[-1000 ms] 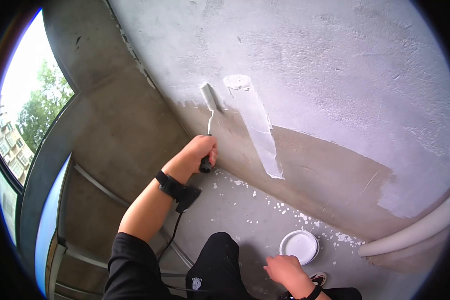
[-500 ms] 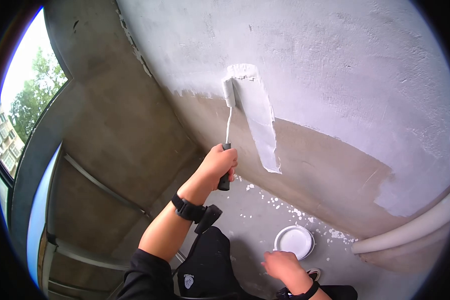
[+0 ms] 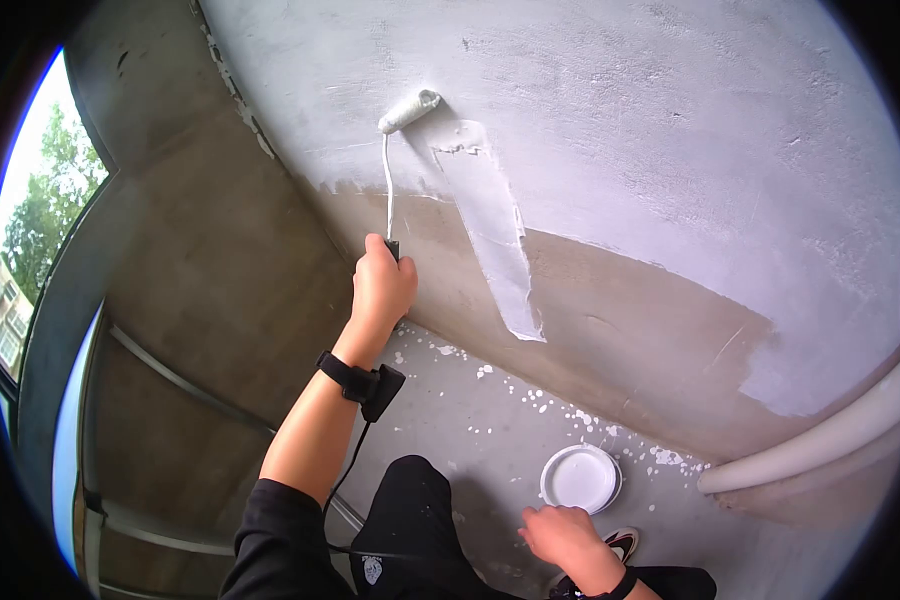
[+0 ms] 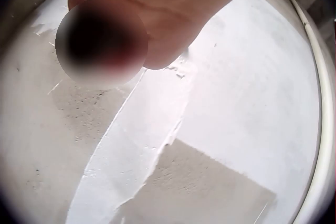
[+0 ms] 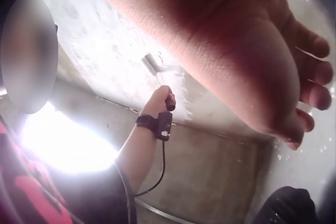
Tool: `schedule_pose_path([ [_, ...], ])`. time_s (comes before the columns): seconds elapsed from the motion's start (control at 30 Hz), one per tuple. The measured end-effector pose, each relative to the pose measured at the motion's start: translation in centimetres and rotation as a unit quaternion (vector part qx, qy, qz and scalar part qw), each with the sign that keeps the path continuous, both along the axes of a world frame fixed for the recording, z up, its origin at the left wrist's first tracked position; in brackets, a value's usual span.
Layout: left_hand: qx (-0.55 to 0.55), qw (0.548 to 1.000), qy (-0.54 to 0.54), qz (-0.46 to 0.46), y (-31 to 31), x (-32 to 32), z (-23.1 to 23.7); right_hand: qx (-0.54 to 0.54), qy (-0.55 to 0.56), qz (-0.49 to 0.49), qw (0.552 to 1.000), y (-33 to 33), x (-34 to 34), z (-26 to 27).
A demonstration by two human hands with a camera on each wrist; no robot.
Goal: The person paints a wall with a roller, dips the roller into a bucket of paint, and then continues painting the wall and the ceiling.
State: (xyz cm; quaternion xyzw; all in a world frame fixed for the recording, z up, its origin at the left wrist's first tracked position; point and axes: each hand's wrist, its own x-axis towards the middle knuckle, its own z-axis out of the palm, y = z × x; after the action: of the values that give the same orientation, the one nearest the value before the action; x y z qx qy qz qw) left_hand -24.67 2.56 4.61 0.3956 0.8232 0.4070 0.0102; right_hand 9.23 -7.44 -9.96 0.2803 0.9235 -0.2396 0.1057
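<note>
Currently, roller sleeve (image 3: 409, 111): up on the whitish part of the wall (image 3: 650, 130), just left of the thick white strip's (image 3: 488, 225) top end; shadow beside it, so contact I can't tell.
Left hand (image 3: 383, 290): clamped round the handle (image 3: 393, 248); thin wire frame (image 3: 388, 180) runs up to the sleeve.
Right hand (image 3: 562, 538): holds nothing, fingers loosely bent, by the near side of the tub (image 3: 546, 484); can't tell if they touch.
Strip: lumpy top, raised edges. Uneven pressure across those would likely leave ridges.
Bare brown band (image 3: 630, 290): runs either side of the strip; a starved sleeve could cover it patchily.
Dark side wall (image 3: 240, 290): past the corner on the left; too wide a swing might smear it.
Floor (image 3: 420, 400): white splatter (image 3: 540, 398) along the wall base; overloaded sleeve would probably drip more.
Cable (image 3: 354, 458): hangs off the wrist unit (image 3: 381, 393); if it snags, the stroke could jerk.
Tub: shoe (image 3: 625, 542) close by; a careless foot shift could tip it.
</note>
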Motion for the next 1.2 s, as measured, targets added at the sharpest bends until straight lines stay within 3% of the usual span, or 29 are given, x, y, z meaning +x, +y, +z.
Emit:
schedule_pose_path([
  [0.07, 0.022, 0.995, 0.093, 0.006, 0.7, -1.4, -2.8, 0.002, -0.001, -0.001, 1.0, 0.1, 0.1, 0.3],
  [0.2, 0.001, 0.995, 0.097, 0.025, 0.6, 0.1, -4.9, -0.001, 0.002, 0.001, 1.0, -0.2, 0.1, 0.4],
  [0.57, -0.022, 0.994, 0.105, 0.025, 1.7, -3.2, -13.6, -0.013, -0.009, 0.01, 1.0, -1.1, -0.1, 0.5],
  [0.87, -0.052, 0.997, 0.049, 0.038, 2.0, -2.2, -20.6, 0.021, 0.056, 0.002, 0.998, -1.9, 0.0, -0.3],
  [1.2, -0.086, 0.995, -0.035, 0.044, 2.8, 0.7, -31.3, 0.094, 0.021, 0.052, 0.994, -2.6, -2.1, -0.4],
])
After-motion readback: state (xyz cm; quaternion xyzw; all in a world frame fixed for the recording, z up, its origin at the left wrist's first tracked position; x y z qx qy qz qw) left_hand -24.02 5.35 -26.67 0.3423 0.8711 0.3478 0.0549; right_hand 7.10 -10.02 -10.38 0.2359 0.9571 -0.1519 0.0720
